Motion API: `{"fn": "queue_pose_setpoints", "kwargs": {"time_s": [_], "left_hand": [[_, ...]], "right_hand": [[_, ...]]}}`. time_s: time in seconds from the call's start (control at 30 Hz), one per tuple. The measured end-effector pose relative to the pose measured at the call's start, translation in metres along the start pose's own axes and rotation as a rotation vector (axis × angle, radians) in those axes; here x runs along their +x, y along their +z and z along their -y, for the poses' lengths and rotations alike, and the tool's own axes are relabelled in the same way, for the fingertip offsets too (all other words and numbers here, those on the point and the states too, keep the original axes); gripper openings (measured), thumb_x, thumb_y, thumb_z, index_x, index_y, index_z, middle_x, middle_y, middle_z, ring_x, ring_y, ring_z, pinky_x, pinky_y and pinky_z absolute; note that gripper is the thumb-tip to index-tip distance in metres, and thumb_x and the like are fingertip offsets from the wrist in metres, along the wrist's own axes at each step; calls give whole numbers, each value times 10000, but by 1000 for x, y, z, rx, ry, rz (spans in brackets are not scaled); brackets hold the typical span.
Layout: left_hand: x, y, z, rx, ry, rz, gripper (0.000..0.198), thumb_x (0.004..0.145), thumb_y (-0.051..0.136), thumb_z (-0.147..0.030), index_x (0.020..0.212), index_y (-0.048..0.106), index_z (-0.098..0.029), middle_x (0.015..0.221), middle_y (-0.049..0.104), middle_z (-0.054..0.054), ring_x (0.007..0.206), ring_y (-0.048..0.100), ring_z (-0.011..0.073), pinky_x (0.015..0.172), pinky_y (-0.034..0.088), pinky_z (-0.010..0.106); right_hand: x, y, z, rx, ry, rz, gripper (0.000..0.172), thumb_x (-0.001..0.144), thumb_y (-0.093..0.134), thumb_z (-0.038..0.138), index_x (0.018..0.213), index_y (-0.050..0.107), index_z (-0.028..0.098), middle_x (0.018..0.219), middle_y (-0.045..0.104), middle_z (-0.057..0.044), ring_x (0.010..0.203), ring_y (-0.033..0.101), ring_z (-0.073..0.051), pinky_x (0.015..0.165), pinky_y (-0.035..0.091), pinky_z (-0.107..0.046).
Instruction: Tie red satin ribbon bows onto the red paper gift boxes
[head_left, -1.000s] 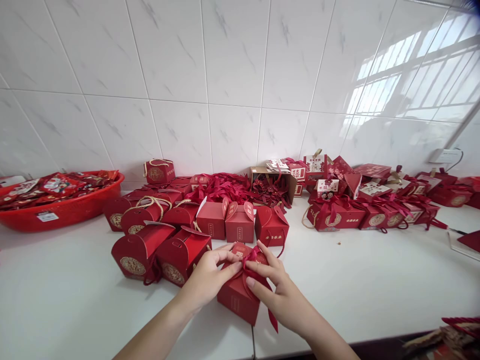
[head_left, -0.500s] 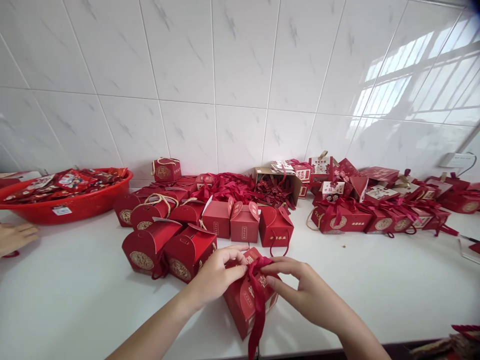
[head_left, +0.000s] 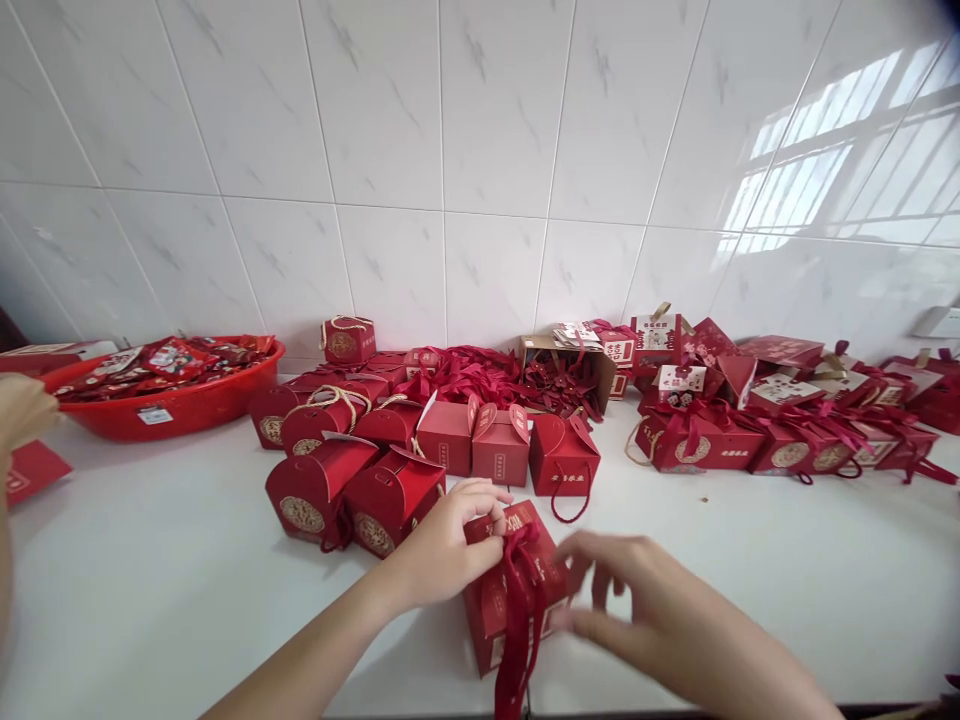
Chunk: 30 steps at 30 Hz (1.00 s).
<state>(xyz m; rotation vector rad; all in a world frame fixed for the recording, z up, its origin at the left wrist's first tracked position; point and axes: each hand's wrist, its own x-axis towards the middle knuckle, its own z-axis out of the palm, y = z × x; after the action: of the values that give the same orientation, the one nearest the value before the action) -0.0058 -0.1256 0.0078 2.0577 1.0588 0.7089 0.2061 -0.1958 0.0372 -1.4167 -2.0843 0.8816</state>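
A small red gift box [head_left: 491,595] with gold print stands on the white table in front of me. A dark red ribbon [head_left: 517,620] is looped at its top, and its long tails hang down the near face. My left hand [head_left: 450,535] rests on the box's upper left, thumb and forefinger closed at the ribbon's edge by the knot; the fingertips are partly hidden. Just off the box's right side, my right hand [head_left: 630,595] is slightly blurred, its thumb and fingers apart with nothing seen between them.
Several red boxes [head_left: 307,500] stand behind and left of my box. Loose ribbons [head_left: 480,375] and a carton [head_left: 600,370] of dark red pieces lie by the wall. A red basin [head_left: 217,405] holds packets; another person's arm [head_left: 22,410] is beside it. Ribboned boxes [head_left: 712,445] line the right.
My right hand has let go of the ribbon and moved right of the box. The ribbon tails now both hang at the front. At far left, the other person's hand has risen, beside a red card.
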Motion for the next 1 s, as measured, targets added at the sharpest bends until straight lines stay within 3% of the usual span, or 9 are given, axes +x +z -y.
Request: {"fn": "queue_pose_setpoints", "kwargs": {"time_s": [0.1,0.23,0.37,0.53,0.73,0.83,1.0], "left_hand": [[1,-8,-6,44,24,57,56,694,544,-164,681,560,-216,1197,572,48,1241,407,260,1064,312,398],[6,-14,-12,76,9,153,57,676,563,-170,649,561,-221,1199,549,43,1255,384,249,1047,348,386],[11,-19,-16,74,-8,184,47,661,585,-175,650,588,-220,1200,544,56,1248,398,247,1048,354,375],[17,-29,-16,87,-40,292,116,645,564,-155,693,628,-240,1246,536,26,1271,392,251,1031,365,359],[23,-35,-14,70,-86,381,120,622,594,-147,660,659,-241,1248,566,2,1264,416,269,1038,351,356],[23,-38,-14,34,-82,346,132,620,571,-129,628,661,-224,1208,596,-9,1190,491,264,997,382,333],[22,-41,-13,64,-102,181,147,631,535,-149,628,676,-192,1140,639,-2,1018,581,248,879,441,318]], "right_hand": [[25,-1,-10,97,-51,-95,267,878,502,420,1019,610,221,846,664,-21,681,583,-136,591,442,-230],[50,8,-21,202,-96,-12,259,841,567,321,1064,614,199,877,670,-27,661,565,-121,591,449,-238],[51,14,-22,188,-239,-73,180,838,550,172,969,673,196,864,680,-30,756,591,-138,663,456,-250],[47,14,-29,-12,-493,-23,422,880,418,63,1142,657,293,935,576,-53,806,569,-134,707,475,-255],[46,17,-37,-139,-555,21,444,913,389,92,1233,600,317,977,532,-80,856,553,-154,745,496,-277],[45,20,-40,-190,-548,27,353,913,465,170,1168,649,329,933,528,-72,832,542,-166,715,496,-284],[44,25,-47,-148,-516,37,298,910,497,209,1102,689,332,960,511,-63,758,536,-136,641,490,-248]]}}
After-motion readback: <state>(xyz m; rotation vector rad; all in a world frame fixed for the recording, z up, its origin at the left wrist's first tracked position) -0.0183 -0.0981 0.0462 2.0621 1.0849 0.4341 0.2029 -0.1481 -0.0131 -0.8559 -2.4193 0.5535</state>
